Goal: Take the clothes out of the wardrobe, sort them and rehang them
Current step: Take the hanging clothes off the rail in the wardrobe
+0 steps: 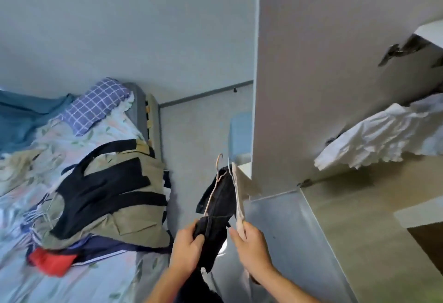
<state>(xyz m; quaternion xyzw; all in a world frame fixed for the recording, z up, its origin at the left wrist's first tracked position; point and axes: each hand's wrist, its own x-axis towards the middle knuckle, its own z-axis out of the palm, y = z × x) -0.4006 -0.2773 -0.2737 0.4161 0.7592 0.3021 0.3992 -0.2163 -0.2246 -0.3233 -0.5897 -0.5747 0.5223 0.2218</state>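
Note:
My left hand point(188, 246) grips a dark garment point(220, 204) that hangs on a thin wire hanger point(214, 190). My right hand point(251, 247) holds a second, pale hanger point(238, 197) just to the right of the garment. Both hands are low in the middle of the view, in front of the open wardrobe point(311, 86). White clothing point(381, 134) still hangs inside the wardrobe at the right. A pile of clothes point(107, 194), khaki with black pieces, plus a red item point(51, 260), lies on the bed point(72, 286).
The bed with a floral cover fills the left; a checked pillow point(96, 106) lies at its head. The wardrobe door panel stands upright in the middle. Grey floor point(275, 230) runs between bed and wardrobe. A light blue object point(241, 134) stands behind the door by the wall.

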